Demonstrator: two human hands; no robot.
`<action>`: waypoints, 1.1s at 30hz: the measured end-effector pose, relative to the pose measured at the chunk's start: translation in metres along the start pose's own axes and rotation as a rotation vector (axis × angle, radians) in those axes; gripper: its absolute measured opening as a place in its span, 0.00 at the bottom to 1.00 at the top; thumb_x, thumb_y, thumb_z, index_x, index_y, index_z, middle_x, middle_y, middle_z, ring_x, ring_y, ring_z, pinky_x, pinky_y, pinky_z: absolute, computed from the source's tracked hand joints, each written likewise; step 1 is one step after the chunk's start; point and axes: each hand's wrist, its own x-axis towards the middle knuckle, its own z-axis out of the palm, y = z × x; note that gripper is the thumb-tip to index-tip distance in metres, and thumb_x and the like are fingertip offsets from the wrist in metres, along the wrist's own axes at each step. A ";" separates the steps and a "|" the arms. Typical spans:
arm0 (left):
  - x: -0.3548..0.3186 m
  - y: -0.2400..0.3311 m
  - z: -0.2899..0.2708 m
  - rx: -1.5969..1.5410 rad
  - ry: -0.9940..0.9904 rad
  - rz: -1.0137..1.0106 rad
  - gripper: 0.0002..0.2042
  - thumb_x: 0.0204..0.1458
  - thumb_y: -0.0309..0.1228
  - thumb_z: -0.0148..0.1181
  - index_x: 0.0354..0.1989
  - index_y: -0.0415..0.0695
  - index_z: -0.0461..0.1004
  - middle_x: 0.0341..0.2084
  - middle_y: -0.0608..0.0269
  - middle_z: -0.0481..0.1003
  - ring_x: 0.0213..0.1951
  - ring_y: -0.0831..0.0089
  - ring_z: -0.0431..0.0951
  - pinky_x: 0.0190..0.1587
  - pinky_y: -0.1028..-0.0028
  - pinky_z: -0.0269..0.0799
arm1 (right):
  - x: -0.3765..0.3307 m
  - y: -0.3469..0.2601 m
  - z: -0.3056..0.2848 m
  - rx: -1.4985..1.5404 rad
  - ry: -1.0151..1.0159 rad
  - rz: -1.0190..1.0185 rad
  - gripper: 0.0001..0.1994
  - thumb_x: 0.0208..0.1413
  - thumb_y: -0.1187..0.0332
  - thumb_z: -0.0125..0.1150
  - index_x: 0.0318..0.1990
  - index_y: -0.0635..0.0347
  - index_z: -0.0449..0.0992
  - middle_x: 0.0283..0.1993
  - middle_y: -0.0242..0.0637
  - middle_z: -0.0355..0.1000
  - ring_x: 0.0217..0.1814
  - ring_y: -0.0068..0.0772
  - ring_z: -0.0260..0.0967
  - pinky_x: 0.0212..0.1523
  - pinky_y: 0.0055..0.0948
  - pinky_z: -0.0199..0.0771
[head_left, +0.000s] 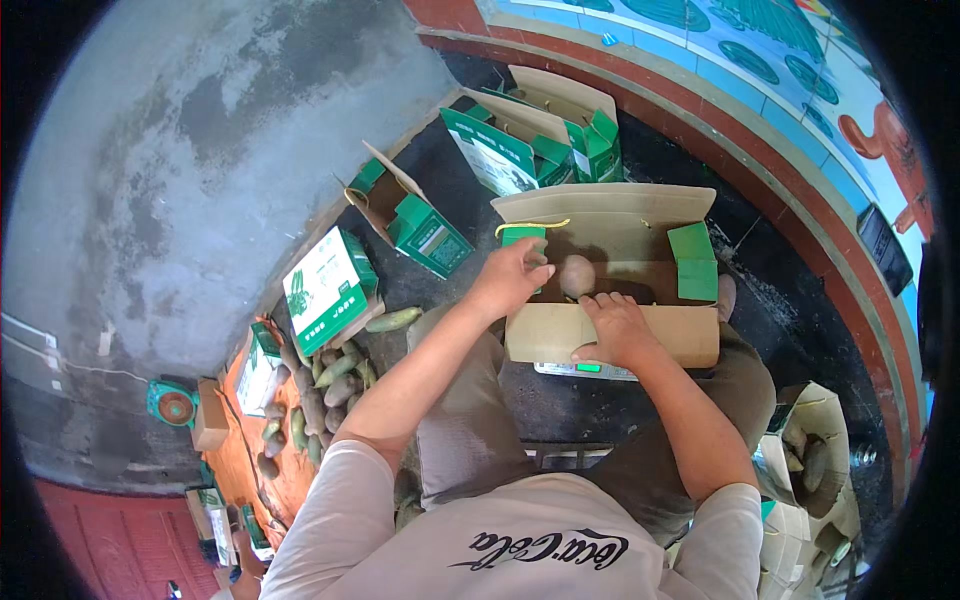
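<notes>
An open cardboard box [630, 203] with green side flaps stands before me, between my knees. Inside it lies a round, pale brown vegetable [577, 276], its kind unclear. My left hand [508, 282] is at the box's left side by a green flap, fingers bent and apart, with nothing seen in it. Across the near cardboard flap [660, 335] rests my right hand [617, 328], fingers spread, fingertips over the edge beside the vegetable. Under the box a scale [588, 367] shows its lit green display. Part of the box's inside is in shadow.
More green and white boxes [490, 150] stand at the back, with others [325, 287] to the left. Long green and brown vegetables [335, 385] are heaped on an orange sheet [245, 470]. At the right, a carton [835, 430] holds more produce. A small teal fan [172, 403] is far left.
</notes>
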 end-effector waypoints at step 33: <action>-0.550 -0.383 0.187 0.380 -0.720 -0.970 0.26 0.43 0.39 0.57 0.52 0.45 0.69 0.41 0.48 0.75 0.45 0.56 0.76 0.47 0.59 0.71 | -0.030 0.006 -0.003 -0.080 0.334 -0.096 0.30 0.45 0.58 0.64 0.57 0.59 0.65 0.57 0.50 0.63 0.58 0.53 0.59 0.60 0.43 0.56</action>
